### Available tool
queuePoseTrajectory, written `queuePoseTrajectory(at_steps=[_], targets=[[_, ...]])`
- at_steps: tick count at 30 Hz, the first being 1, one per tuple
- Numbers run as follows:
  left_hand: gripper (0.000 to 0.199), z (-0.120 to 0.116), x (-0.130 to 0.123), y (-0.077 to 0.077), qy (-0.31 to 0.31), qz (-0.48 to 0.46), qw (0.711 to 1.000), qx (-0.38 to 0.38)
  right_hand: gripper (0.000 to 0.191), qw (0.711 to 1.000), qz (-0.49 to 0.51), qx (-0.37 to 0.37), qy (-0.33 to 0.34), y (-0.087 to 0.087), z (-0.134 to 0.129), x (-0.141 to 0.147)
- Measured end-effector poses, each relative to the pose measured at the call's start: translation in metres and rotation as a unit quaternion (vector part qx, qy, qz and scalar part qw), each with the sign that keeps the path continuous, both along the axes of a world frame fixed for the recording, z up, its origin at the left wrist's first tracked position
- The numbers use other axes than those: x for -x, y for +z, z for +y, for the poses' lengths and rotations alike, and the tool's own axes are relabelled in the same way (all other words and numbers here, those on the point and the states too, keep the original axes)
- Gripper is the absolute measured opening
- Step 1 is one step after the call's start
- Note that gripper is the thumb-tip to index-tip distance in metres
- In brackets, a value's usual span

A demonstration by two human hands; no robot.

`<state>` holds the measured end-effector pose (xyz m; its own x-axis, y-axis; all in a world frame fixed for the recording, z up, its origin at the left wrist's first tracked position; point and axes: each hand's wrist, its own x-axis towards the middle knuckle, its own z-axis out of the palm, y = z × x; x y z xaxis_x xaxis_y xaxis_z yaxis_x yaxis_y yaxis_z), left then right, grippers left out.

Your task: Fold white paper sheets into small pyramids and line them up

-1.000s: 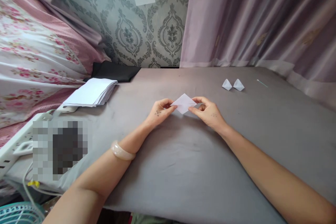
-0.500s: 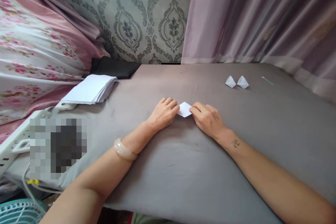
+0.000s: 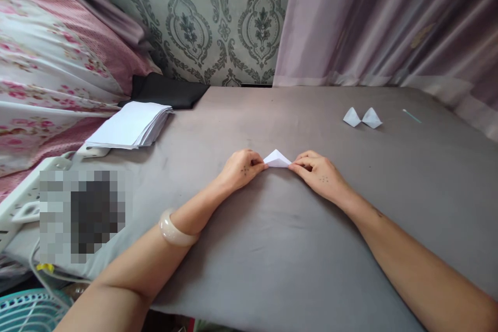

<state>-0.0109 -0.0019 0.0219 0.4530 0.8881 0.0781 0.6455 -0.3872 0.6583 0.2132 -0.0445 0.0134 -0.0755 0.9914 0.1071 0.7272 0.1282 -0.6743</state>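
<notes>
A small folded white paper [image 3: 277, 159] is held just above the grey-covered table, its peak pointing up and its lower edge nearly straight. My left hand [image 3: 245, 167] pinches its left corner between thumb and fingers. At the right corner, my right hand [image 3: 319, 172] pinches the paper in the same way. Two similar folded white paper pieces [image 3: 352, 117] [image 3: 372, 118] stand side by side at the back right, almost touching.
A stack of white sheets [image 3: 126, 125] lies at the left beside a black cloth-like item [image 3: 167, 91]. A power strip [image 3: 33, 192] runs along the left edge, near a blurred patch. A thin stick [image 3: 411, 115] lies far right. Below left is a teal fan [image 3: 33, 311].
Both hands have turned and spread slightly apart while keeping hold of the paper. Its outline has gone from a diamond to a wider, flatter peak. The view has tilted down slightly.
</notes>
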Motion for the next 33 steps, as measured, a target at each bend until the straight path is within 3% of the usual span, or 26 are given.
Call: queuePoseTrajectory(at_steps=[3, 14, 20, 26, 33], targets=[[0.024, 0.000, -0.003, 0.001, 0.026, -0.007, 0.999, 0.029, 0.023, 0.999, 0.005, 0.008, -0.035, -0.001, 0.001, 0.003], [0.021, 0.003, -0.011, -0.003, 0.092, 0.004, 0.995, 0.024, 0.026, 0.994, -0.058, -0.035, -0.082, -0.008, 0.006, 0.011], [0.020, 0.005, -0.011, -0.002, 0.089, 0.025, 0.994, 0.054, 0.025, 0.992, -0.085, -0.005, -0.093, -0.007, 0.009, 0.012], [0.021, 0.008, -0.011, -0.007, 0.079, 0.045, 0.995, 0.033, 0.027, 0.989, -0.101, 0.038, -0.102, -0.003, 0.012, 0.014], [0.023, 0.008, -0.013, -0.010, 0.073, 0.075, 0.994, 0.008, 0.027, 0.988, -0.105, 0.038, -0.108, -0.004, 0.014, 0.014]])
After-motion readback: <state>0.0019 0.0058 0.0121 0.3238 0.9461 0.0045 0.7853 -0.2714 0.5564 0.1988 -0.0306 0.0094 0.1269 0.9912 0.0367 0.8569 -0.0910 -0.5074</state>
